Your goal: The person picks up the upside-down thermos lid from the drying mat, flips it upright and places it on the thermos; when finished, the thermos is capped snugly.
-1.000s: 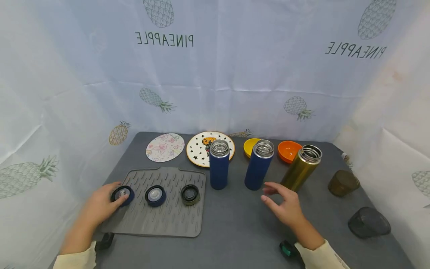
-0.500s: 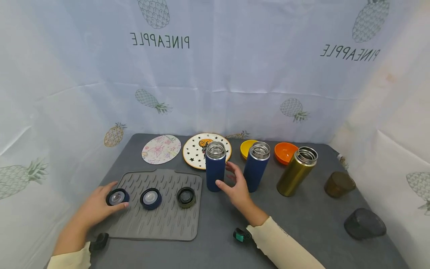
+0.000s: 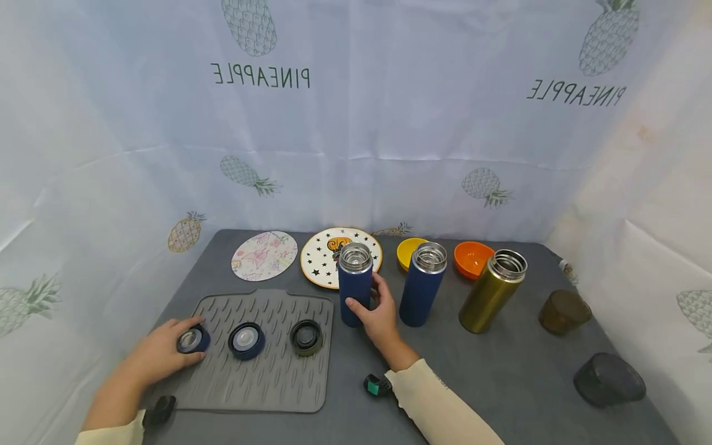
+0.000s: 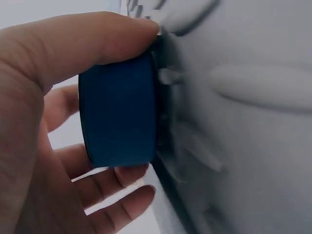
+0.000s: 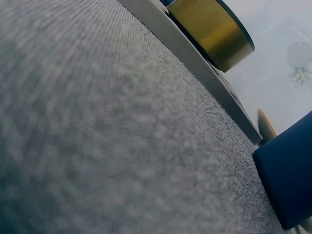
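Note:
My left hand (image 3: 156, 352) holds a dark blue bottle lid (image 3: 191, 340) at the left side of a grey ridged drying mat (image 3: 278, 395). In the left wrist view, the thumb lies along one side of this lid (image 4: 119, 114), with fingers round the other. A second blue lid (image 3: 246, 340) and an olive-gold lid (image 3: 306, 337) lie inner side up on the mat. My right hand (image 3: 381, 315) grips the left one of two upright blue bottles (image 3: 354, 287), thumb in front and fingers on its right side. That bottle is open, its steel neck showing.
Right of the hand stand another lidless blue bottle (image 3: 421, 293) and a gold bottle (image 3: 489, 300). Behind are a floral oval mat (image 3: 264, 255), a starry plate (image 3: 317, 259), a yellow bowl (image 3: 407, 250) and an orange bowl (image 3: 473, 258). Brown (image 3: 564, 312) and black cups (image 3: 609, 380) lie far right.
My right hand has moved left from beside the second blue bottle and taken hold of the leftmost one. My left hand has stayed at the left lid. The head view has shifted slightly.

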Demonstrator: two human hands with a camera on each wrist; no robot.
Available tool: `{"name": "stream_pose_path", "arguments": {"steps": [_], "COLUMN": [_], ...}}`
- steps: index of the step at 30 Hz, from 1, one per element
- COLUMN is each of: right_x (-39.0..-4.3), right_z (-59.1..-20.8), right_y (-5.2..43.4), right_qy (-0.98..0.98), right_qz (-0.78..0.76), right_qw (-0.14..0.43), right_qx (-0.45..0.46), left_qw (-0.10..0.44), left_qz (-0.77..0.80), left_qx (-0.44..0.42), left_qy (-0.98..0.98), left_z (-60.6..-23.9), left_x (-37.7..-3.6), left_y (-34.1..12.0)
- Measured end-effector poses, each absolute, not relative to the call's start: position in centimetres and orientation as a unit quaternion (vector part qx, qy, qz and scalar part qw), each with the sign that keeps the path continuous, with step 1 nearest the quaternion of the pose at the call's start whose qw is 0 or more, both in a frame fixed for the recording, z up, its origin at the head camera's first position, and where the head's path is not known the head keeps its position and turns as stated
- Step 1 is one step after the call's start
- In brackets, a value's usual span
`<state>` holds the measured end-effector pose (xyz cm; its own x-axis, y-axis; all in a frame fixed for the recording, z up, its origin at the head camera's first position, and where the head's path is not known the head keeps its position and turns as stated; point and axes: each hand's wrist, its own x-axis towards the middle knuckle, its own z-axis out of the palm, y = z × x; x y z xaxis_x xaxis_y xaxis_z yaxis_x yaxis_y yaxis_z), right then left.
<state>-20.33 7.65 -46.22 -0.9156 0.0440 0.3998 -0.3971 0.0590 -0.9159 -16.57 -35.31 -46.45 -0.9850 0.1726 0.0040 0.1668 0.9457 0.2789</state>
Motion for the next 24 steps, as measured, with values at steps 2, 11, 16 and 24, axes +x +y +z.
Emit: {"name": "stream_pose_path", "arguments": {"steps": [2,11,16,24], "right_x": [-20.2,-22.0,-20.9,-20.6], "right_z": [-46.4,-49.2,-47.3,-47.2], "right_y": [7.6,7.9,8.1,7.9], "right_qy": [-0.707,-0.69,-0.696,-0.708], "right_qz": [0.675,0.685,0.67,0.662], "right_qw": [0.169,0.192,0.207,0.193], "right_qx": [0.126,0.135,0.154,0.154], "left_qw": [0.004,-0.023,-0.044,-0.038], "left_qz": [0.149,0.203,0.182,0.201], "left_qx": [0.091,0.119,0.145,0.136], "left_qy": [0.985,0.972,0.972,0.969], "left_z": [-46.4,-43.7,-42.3,-41.2], "left_x": [-16.6,-18.7,-19.6,-20.0], "left_y": [-35.3,-34.0,-32.6,-30.4]}}
